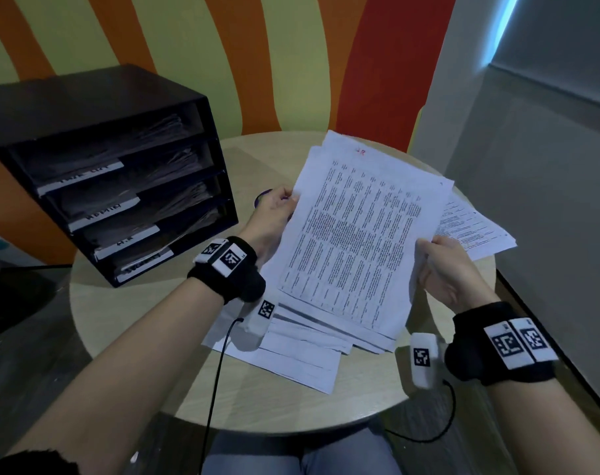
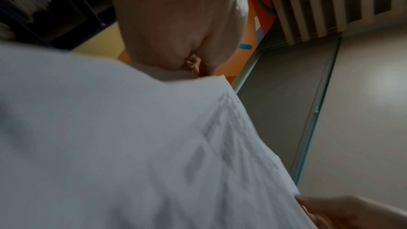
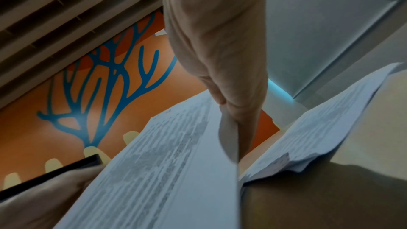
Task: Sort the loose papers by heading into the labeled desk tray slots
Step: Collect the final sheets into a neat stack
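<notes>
Paper stack (image 1: 357,241) edges pinched, left hand (image 1: 274,217), right hand (image 1: 449,269)

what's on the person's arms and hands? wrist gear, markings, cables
Bare hands and forearms. Each wrist has a black strap carrying white tiles printed with black square codes, plus a white coded module beneath with a thin black cable trailing. A dark sleeve edge shows at the left elbow.

No legible text on tray labels (image 1: 110,211)
</notes>
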The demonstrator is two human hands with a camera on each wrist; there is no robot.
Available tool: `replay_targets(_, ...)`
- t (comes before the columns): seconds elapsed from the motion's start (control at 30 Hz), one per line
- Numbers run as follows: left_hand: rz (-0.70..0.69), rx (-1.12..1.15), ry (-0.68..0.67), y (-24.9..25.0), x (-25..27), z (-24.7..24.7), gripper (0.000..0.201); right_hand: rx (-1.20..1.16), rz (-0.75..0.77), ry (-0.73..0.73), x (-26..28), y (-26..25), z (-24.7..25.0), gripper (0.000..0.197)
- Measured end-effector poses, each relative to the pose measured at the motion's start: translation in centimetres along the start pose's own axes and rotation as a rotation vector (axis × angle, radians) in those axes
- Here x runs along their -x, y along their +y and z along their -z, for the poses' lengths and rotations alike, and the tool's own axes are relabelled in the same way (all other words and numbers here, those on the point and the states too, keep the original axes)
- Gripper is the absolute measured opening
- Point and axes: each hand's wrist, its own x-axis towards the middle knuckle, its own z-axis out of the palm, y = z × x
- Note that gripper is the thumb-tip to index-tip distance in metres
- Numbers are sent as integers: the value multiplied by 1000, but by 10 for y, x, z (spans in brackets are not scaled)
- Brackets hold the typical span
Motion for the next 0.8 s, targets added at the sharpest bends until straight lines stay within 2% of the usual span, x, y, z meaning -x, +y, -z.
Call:
replay_targets(0.07, 21, -58, 27, 4, 2, -8, 28, -2, 8, 0, 3, 0, -5, 48)
replay_targets(0.13, 11, -74, 14, 9, 6, -15, 51, -18, 37, 13, 5, -4, -9, 32)
replay_targets(0.17, -25, -50, -12, 13, 9, -19, 53, -31, 75, 38, 7, -7, -10, 33)
replay_targets(0.23, -129, -124, -41, 25, 14, -24, 45, -1, 233, 118, 10, -16, -9, 42)
replay_targets(0.3, -221, -209, -31, 42, 16, -27, 31, 97, 465, 175, 21, -31, -9, 32)
replay_targets(0.37, -270, -189, -16, 58, 17, -29, 22, 106, 642, 169, 34, -44, -10, 21)
replay_targets(0.43, -305, -147, -9, 65, 16, -29, 21, 64, 711, 135, 40, -52, -10, 23)
replay_targets(0.53, -228, -211, -106, 61, 14, -24, 27, 30, 660, 67, 40, -53, -8, 32)
replay_targets(0.63, 16, -424, -311, 40, 10, -9, 38, 116, 493, 50, 33, -45, -3, 29)
replay_targets(0.67, 92, -495, -319, 31, 8, -3, 40, 158, 444, 73, 29, -41, -1, 26)
replay_targets(0.73, 200, -634, -188, 13, 3, 12, 51, 188, 360, 143, 20, -37, 6, 17)
replay_targets(0.8, 297, -801, -41, -1, -2, 28, 69, 176, 323, 219, 15, -37, 15, 17)
